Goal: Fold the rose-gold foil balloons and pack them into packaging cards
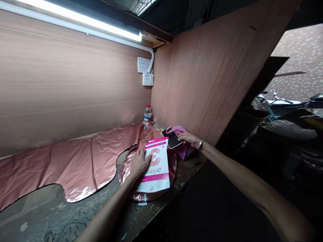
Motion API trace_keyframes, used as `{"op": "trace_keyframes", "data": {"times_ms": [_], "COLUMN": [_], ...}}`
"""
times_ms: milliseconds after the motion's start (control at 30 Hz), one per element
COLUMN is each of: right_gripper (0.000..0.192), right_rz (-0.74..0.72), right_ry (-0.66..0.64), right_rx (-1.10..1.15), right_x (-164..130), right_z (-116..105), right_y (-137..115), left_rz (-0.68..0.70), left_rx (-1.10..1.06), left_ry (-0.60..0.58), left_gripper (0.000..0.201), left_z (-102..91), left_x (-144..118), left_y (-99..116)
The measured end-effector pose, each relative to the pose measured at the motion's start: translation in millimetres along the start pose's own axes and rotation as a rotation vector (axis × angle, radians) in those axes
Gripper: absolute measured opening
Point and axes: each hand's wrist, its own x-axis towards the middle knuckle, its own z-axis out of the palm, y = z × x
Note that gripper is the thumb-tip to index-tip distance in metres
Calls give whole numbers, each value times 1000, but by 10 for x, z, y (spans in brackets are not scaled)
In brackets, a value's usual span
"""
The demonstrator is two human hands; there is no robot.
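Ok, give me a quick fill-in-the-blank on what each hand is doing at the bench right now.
1. The left hand rests flat on the white card, which shows a big pink number ____.
2. The right hand holds a ____ by its edge.
3. The water bottle stands in the corner, below the wall ____.
Missing words: 3; phone; socket

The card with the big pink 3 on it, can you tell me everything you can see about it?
The card is a flat white sheet, paper or thin card by its look, with pink bands at both ends, a big rose-coloured 3 and pink letters reading "prim". It lies flat on folded shiny rose-gold foil at the worn bench's edge. The left hand rests on its left side. The right hand holds a phone just beyond it.
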Motion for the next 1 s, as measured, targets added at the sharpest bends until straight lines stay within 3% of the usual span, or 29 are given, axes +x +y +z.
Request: {"op": "trace_keyframes", "data": {"times_ms": [100, 233, 533, 767, 933, 1000], "right_gripper": [13, 15, 38, 28, 36, 31], "right_rz": [-36, -78, -89, -154, -215, -215], "right_ry": [149, 303, 391, 403, 357, 287], "right_rx": [-246, -563, -899, -903, -695, -559], "right_x": [-163, -267, -199, -345, -487, -561], "right_z": [-209, -247, -103, 123, 215, 334], "right_y": [-4, 34, 226, 455, 441, 427], "left_rz": [-3, 0, 16, -1, -10, -21], "left_rx": [10, 29, 41, 36, 19, 7], "left_ry": [-11, -21, -20, 12, 9, -4], "left_gripper": [46, 44, 40, 36, 35, 35], "left_z": [-19, -64, -52, -57, -57, -72], "left_x": [-15, -45, -39, -50, -52, -37], "left_y": [15, 55, 45, 41, 43, 40]}}
